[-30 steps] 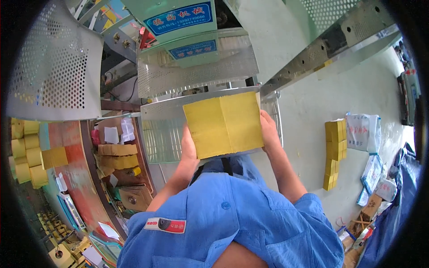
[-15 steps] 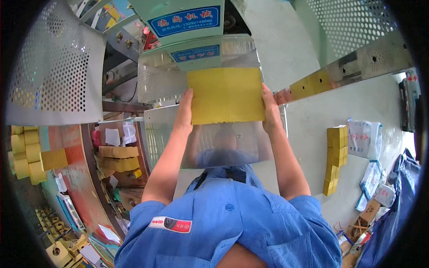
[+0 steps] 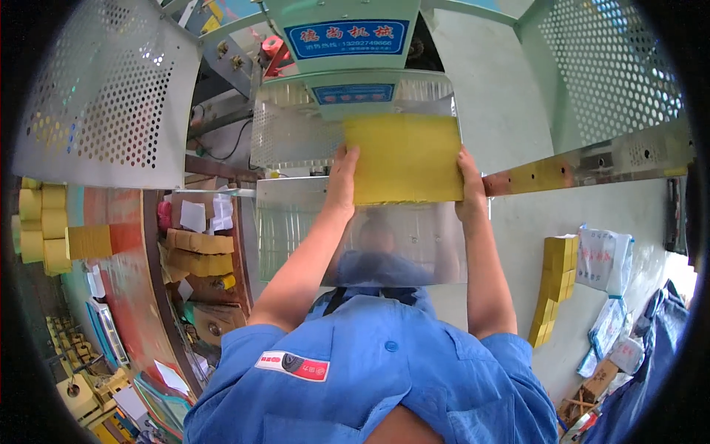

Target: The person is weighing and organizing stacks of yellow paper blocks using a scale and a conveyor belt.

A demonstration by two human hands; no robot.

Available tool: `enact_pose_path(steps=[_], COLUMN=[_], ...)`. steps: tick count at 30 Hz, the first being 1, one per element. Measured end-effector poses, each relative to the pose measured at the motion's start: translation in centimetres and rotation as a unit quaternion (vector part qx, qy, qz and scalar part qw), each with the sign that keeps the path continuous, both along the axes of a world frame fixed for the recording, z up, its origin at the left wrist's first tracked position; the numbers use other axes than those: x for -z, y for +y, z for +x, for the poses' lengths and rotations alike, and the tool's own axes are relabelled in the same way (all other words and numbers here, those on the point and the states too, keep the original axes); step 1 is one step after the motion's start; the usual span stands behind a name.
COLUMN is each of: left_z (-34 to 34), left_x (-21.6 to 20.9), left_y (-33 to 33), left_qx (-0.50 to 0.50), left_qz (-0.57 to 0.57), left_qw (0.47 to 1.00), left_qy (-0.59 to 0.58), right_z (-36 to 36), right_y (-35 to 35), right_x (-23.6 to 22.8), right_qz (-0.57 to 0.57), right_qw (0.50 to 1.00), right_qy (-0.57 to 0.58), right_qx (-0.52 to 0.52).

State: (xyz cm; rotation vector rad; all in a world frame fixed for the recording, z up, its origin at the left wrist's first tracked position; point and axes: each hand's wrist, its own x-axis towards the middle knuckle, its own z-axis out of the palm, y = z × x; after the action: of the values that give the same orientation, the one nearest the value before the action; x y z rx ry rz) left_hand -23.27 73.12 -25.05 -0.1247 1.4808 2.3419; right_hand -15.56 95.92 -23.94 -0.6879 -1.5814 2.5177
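A flat rectangular stack of yellow paper [image 3: 407,159] is held level in front of me, its near edge showing thin layers. My left hand [image 3: 343,179] closes on its left side, the thumb along the top. On the opposite side my right hand [image 3: 471,183] grips it in the same way, with most of its fingers hidden. Under the paper is a shiny steel plate [image 3: 370,259] that mirrors my shirt and arms. Whether the stack touches the plate I cannot tell.
Beyond the plate rises a pale green machine housing [image 3: 347,11]. Perforated metal guards stand at left [image 3: 96,111] and right [image 3: 614,74]. A steel bar with holes [image 3: 592,164] reaches in beside my right hand. Yellow bundles [image 3: 556,285] are piled on the right; more bundles [image 3: 44,229] lie far left.
The view has shifted, so the machine and plate appear farther right. My hands still hold the paper stack, which sits slightly farther right over the plate.
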Motion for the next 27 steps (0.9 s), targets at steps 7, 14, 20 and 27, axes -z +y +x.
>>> enact_pose_path(steps=[7,14,20,27], left_z=[0.7,1.0,1.1,2.2], left_x=[0.1,-0.4,0.9,-0.4], left_y=[-1.4,-1.0,-0.9,0.1], left_qx=[0.037,0.055,0.041,0.046], left_qz=[-0.015,-0.004,-0.016,-0.001], left_qw=[0.999,0.996,0.995,0.996], left_qy=[0.029,0.065,0.087,0.072], right_z=[-0.1,-0.1,-0.2,0.6], right_y=[0.4,0.2,0.2,1.0], right_x=[1.3,0.3,-0.5,1.8], right_qz=[0.019,0.040,0.018,0.024], right_qw=[1.000,0.998,0.998,0.995], right_qy=[0.009,0.013,0.020,0.067], right_qx=[-0.013,-0.043,-0.057,-0.067])
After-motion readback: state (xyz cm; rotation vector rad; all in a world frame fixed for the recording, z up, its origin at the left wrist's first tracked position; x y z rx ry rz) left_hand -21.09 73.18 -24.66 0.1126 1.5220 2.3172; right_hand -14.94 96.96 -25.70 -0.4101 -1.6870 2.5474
